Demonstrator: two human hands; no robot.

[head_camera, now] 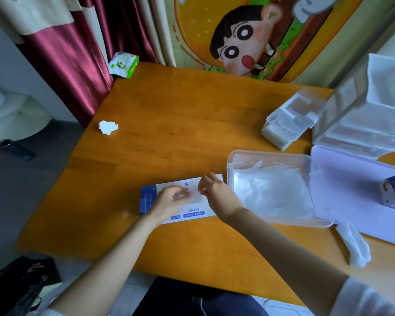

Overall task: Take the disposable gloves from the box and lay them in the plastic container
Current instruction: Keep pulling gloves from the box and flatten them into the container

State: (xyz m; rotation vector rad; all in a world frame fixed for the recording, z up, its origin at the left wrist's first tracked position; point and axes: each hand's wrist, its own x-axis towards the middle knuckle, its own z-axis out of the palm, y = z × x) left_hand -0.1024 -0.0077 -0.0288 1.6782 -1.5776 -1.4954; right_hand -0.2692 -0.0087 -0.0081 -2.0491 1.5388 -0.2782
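Both the left hand [172,200] and right hand [217,193] pinch a glove [195,197] over the box [150,200]; the next move is probably to lift it rightward into the container [269,153].

Single head-worn wide-angle view, looking forward and steeply down onto the table [169,137].

The camera sits above the table's near edge, within arm's reach of the work. Both bare forearms rise from the bottom corners to the left hand [169,201] and right hand [217,192]. The hands meet just below mid-frame over the box [192,215], pinching a thin glove [195,198] between them. The plastic container [269,153] lies just to their right. The lens bows the table's edges. The far edge meets a red curtain [66,65] and a cartoon hanging [237,42] at the top, and the person's dark lap [192,299] fills the bottom centre.
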